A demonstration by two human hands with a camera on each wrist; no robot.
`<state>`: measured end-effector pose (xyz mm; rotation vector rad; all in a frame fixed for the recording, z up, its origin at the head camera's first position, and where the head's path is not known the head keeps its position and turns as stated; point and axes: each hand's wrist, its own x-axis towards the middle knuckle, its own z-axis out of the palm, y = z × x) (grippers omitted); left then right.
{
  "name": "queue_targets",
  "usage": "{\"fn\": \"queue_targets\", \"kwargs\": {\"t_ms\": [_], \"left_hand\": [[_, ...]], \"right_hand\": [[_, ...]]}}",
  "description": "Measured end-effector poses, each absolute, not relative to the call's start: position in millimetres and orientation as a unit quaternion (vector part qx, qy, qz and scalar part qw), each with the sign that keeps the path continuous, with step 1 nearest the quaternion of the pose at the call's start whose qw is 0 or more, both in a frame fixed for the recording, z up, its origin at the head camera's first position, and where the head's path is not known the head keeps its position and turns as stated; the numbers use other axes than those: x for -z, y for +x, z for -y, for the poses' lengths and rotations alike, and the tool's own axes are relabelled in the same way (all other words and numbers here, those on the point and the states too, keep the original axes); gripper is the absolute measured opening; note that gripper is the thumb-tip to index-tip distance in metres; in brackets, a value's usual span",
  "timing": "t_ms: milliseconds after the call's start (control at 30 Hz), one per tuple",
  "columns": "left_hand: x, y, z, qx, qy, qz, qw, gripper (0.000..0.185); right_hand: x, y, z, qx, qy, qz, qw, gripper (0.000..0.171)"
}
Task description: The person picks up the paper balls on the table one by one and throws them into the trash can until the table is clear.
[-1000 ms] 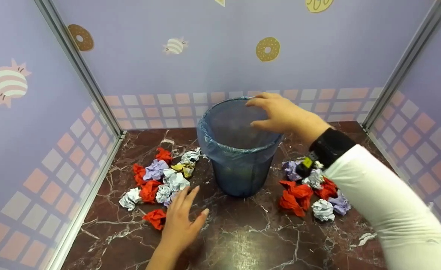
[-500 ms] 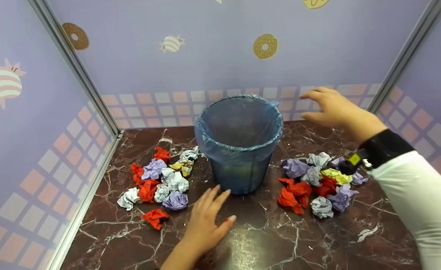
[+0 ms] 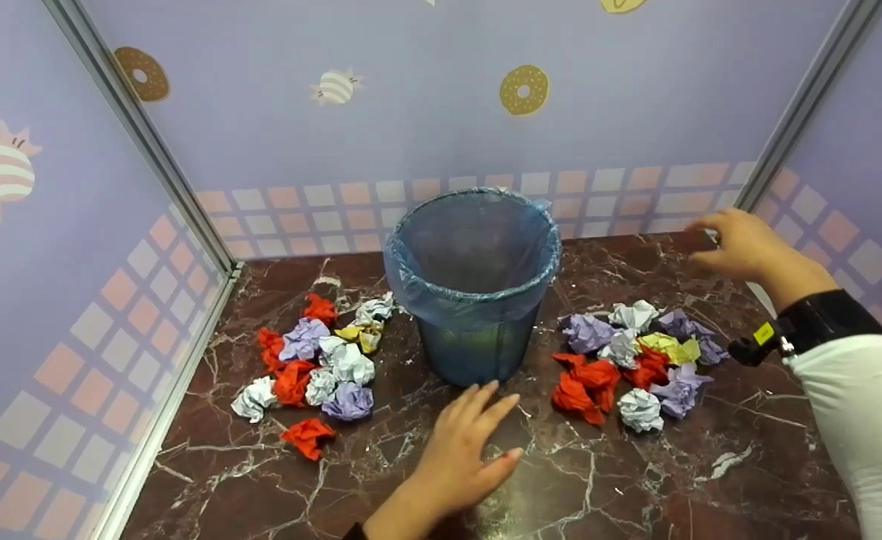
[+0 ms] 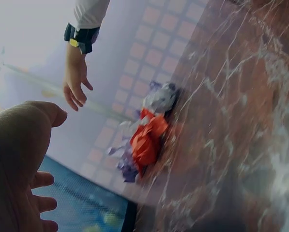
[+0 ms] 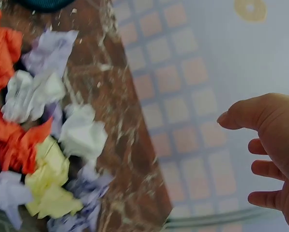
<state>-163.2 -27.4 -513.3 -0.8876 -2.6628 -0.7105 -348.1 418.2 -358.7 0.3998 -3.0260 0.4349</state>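
My left hand is held over the table in front of the waste bin, fingers spread and nothing in them. The bin is dark mesh with a blue plastic liner folded over its rim. Above the back right of the table hangs my right hand, fingers loosely bent and holding nothing. Nearest to it lies the right heap of crumpled paper balls, with red paper, a yellow ball and several white and purple ones. In the right wrist view that yellow ball sits among them.
Left of the bin lies another heap of crumpled paper, with a purple ball, a white ball and a red ball at its front. Patterned panels wall in the dark marbled table at the back and sides.
My right hand has moved right from over the bin to above the back right of the table. My left hand has shifted right, from beside the left heap to in front of the bin.
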Motion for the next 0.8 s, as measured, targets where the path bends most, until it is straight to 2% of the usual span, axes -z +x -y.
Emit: {"fn": "queue_targets", "kwargs": {"t_ms": [267, 433, 533, 800], "left_hand": [[526, -158, 6, 0.24, -0.337, 0.905, 0.1, 0.068], [532, -153, 2, 0.25, -0.346, 0.9, 0.086, 0.066], [534, -152, 2, 0.251, -0.349, 0.899, 0.08, 0.065], [538, -150, 3, 0.26, -0.351, 0.897, 0.066, 0.063]], "right_hand": [[411, -338, -444, -0.228, 0.071, 0.97, -0.038, 0.055], [445, -330, -455, -0.224, 0.064, 0.97, -0.065, 0.064], [463, -324, -460, -0.219, 0.058, 0.971, -0.08, 0.064], [503, -317, -463, -0.181, 0.089, 0.979, -0.043, 0.049]]}}
